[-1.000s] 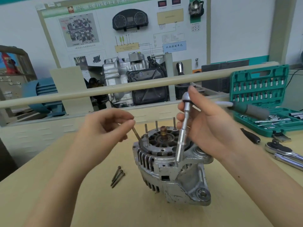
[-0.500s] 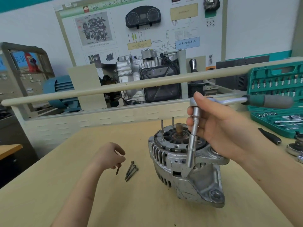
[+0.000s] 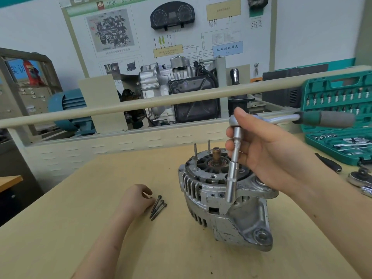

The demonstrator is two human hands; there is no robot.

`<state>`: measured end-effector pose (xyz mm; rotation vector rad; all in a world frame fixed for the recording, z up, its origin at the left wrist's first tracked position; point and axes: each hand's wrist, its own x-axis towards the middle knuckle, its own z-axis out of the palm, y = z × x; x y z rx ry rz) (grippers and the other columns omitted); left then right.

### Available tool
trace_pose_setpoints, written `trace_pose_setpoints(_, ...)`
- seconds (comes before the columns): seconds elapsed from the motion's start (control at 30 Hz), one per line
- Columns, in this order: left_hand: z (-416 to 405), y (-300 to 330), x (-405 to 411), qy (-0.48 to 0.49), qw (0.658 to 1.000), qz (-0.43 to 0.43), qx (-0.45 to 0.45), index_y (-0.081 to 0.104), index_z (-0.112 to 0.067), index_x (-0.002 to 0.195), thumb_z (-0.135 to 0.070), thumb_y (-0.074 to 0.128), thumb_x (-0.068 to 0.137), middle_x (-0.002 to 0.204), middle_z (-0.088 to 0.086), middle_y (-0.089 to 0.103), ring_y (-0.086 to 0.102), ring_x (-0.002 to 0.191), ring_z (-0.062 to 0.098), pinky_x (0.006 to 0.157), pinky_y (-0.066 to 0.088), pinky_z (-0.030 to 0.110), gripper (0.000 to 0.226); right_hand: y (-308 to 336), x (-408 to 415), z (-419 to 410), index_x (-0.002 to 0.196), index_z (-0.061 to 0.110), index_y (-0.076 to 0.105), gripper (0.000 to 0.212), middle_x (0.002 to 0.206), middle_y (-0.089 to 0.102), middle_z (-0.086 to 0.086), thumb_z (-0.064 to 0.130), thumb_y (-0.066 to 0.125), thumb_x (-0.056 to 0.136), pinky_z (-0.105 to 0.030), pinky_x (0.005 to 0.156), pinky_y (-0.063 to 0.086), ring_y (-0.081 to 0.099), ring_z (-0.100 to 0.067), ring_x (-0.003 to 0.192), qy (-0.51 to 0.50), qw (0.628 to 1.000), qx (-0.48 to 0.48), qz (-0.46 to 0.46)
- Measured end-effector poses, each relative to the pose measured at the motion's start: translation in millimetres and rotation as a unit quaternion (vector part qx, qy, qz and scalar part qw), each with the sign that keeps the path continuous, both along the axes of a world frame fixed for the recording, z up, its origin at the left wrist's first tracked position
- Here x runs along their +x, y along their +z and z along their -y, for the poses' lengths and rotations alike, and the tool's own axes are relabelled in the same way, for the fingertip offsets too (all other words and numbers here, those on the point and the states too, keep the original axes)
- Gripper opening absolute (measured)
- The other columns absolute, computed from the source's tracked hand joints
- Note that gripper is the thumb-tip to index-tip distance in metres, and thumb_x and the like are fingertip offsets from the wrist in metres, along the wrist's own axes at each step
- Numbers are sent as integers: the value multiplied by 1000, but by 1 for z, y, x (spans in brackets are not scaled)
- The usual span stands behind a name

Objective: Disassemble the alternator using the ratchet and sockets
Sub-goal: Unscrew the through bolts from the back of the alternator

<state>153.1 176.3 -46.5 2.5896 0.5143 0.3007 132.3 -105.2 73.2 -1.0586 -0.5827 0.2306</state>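
Observation:
The silver alternator (image 3: 225, 210) stands on the wooden table (image 3: 80, 228), its copper-coloured shaft end up. Two long studs (image 3: 195, 156) stick up from its far rim. My right hand (image 3: 269, 156) is wrapped around the ratchet (image 3: 322, 118) at its head and extension. The socket (image 3: 231, 188) points down onto the alternator's near right edge, and the handle points right. My left hand (image 3: 136, 198) rests on the table to the left. Its fingertips are pinched at the edge of a small pile of removed long bolts (image 3: 158, 207).
An open green socket case (image 3: 338, 93) lies at the right. Beside it are a second ratchet (image 3: 360, 179) and a black-handled tool (image 3: 328, 163). A beige rail (image 3: 141, 103) crosses behind the table, with a training engine behind it.
My left hand pulled a long bolt out of the alternator's rim and carried it down to the bolts on the table. My right hand kept the ratchet on the alternator.

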Motion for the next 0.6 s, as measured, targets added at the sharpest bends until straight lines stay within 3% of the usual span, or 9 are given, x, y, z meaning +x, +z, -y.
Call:
trace_pose_setpoints(0.1,0,-2,1,-2,1000,1,-5,62,-11,99,-20,64,84,82,2,61,52,57,9,47,35,13,17,0,0,0,61,19,59,19,59,57,3,35,66,55,-18,49,49,56,-9,49,-1,1000,1,-1)
trace_pose_setpoints(0.37,-2,-5,3,3,1000,5,-7,63,-13,94,-26,60,86,86,2,60,53,68,15,61,38,22,15,-1,0,0,61,18,62,20,60,57,2,35,67,52,-18,48,49,57,-10,49,-2,1000,5,-10)
trace_pose_setpoints(0.6,-1,-4,4,8,1000,6,-7,64,-13,93,-29,57,88,88,2,61,55,73,17,61,38,23,18,-1,0,0,59,20,61,17,59,57,3,35,66,54,-18,49,50,57,-9,49,-1,1000,0,-6)
